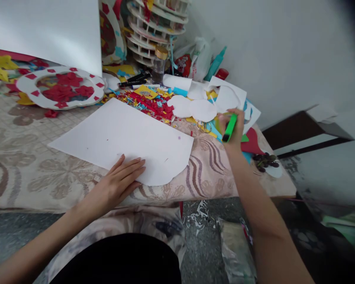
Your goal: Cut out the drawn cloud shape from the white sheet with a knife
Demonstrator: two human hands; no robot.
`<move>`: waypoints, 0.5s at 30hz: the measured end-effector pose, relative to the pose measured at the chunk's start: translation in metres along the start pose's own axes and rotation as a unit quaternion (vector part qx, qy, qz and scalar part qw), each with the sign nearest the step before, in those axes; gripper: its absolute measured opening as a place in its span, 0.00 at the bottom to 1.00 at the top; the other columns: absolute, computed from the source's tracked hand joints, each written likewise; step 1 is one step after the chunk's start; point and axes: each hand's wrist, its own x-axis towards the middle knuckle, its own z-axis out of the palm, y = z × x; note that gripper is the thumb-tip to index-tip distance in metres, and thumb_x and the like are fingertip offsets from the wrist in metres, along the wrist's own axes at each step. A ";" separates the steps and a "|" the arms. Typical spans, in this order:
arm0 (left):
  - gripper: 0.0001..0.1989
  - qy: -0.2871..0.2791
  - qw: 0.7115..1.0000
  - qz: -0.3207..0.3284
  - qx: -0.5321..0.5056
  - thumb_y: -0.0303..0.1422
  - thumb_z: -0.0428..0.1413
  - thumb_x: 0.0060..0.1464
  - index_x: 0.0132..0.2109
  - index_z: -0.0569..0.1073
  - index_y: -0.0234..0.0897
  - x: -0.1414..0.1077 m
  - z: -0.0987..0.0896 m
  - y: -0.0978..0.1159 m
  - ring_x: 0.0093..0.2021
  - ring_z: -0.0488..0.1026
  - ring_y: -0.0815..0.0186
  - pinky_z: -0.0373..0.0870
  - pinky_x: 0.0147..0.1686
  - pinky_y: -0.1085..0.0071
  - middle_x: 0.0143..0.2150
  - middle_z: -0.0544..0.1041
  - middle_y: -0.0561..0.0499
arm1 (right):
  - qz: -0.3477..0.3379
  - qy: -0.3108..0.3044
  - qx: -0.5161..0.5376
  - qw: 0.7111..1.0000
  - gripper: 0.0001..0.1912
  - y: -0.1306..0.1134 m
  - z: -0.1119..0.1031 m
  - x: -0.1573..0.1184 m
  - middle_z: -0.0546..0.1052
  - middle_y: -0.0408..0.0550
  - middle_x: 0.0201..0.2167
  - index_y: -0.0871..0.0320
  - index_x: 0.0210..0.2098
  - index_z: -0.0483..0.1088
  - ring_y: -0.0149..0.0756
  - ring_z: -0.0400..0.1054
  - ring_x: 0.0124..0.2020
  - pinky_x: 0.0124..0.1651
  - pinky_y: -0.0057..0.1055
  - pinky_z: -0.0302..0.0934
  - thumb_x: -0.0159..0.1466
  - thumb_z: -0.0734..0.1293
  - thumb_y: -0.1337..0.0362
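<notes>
My left hand (122, 181) lies flat, fingers stretched out, on the lower edge of a large white paper sheet (136, 138). The sheet has one curved, cut-looking corner and a few small specks. My right hand (238, 122) is closed around a bright green, slim tool (230, 127) with a black end. Its other end is hidden, so its kind is unclear. That hand is over the right part of the table, near white scalloped paper cutouts (202, 110), a square sheet with a round shape (229, 96) and gold-coloured scissor-like rings (204, 127).
Red, yellow and blue scraps (159, 106) lie behind the sheet. A white ring with red patches (26, 85), black markers (134, 81), a gold-capped jar (159, 65) and a tiered white stand (156, 31) are further back. Grapes (265, 161) sit near the table's right edge.
</notes>
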 end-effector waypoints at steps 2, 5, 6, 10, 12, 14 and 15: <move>0.24 -0.004 1.000 0.002 0.003 0.31 0.54 0.65 0.67 0.62 0.38 0.001 -0.001 0.000 0.66 0.65 0.56 0.50 0.69 0.46 0.65 0.68 0.41 | 0.002 -0.027 0.016 1.000 0.15 -0.017 0.009 -0.047 0.78 0.48 0.40 0.52 0.47 0.63 0.40 0.77 0.42 0.43 0.38 0.73 0.64 0.68 0.56; 0.25 0.003 1.000 0.005 0.004 0.30 0.55 0.65 0.66 0.63 0.37 0.000 -0.003 0.000 0.65 0.65 0.56 0.52 0.69 0.46 0.65 0.68 0.41 | 0.009 -0.079 0.032 0.996 0.11 -0.035 0.013 -0.104 0.79 0.49 0.44 0.52 0.46 0.67 0.40 0.77 0.44 0.44 0.37 0.74 0.64 0.68 0.60; 0.25 0.009 1.000 0.005 0.003 0.30 0.55 0.64 0.66 0.63 0.37 0.000 -0.005 0.001 0.65 0.66 0.56 0.52 0.69 0.47 0.65 0.69 0.42 | 0.014 -0.095 0.031 0.995 0.12 -0.038 0.011 -0.118 0.80 0.49 0.45 0.51 0.47 0.67 0.40 0.77 0.46 0.47 0.39 0.73 0.65 0.68 0.61; 0.25 0.020 1.000 -0.005 -0.002 0.29 0.54 0.64 0.66 0.63 0.40 -0.004 -0.009 0.002 0.65 0.67 0.57 0.55 0.69 0.49 0.64 0.69 0.44 | -0.001 -0.131 0.022 0.991 0.16 -0.040 0.007 -0.141 0.79 0.49 0.49 0.50 0.49 0.68 0.41 0.76 0.49 0.54 0.45 0.71 0.62 0.70 0.66; 0.25 0.020 1.000 -0.012 -0.001 0.29 0.54 0.65 0.67 0.62 0.41 -0.006 -0.009 0.002 0.64 0.67 0.57 0.55 0.68 0.49 0.64 0.69 0.44 | -0.016 -0.167 0.025 0.986 0.17 -0.037 0.008 -0.142 0.77 0.50 0.55 0.49 0.49 0.68 0.43 0.73 0.55 0.57 0.49 0.69 0.61 0.71 0.66; 0.24 0.023 0.999 -0.021 0.001 0.31 0.53 0.65 0.67 0.62 0.42 -0.008 -0.010 0.000 0.64 0.67 0.56 0.57 0.68 0.48 0.64 0.70 0.44 | -0.023 -0.202 0.022 0.979 0.18 -0.032 0.011 -0.140 0.73 0.51 0.60 0.49 0.48 0.69 0.45 0.68 0.61 0.60 0.52 0.66 0.60 0.72 0.67; 0.24 0.026 0.999 -0.027 0.004 0.31 0.53 0.65 0.67 0.63 0.43 -0.010 -0.010 -0.002 0.64 0.68 0.55 0.57 0.67 0.47 0.64 0.70 0.44 | -0.023 -0.214 0.017 0.976 0.18 -0.029 0.013 -0.138 0.72 0.51 0.61 0.49 0.48 0.69 0.46 0.67 0.62 0.61 0.52 0.65 0.60 0.72 0.67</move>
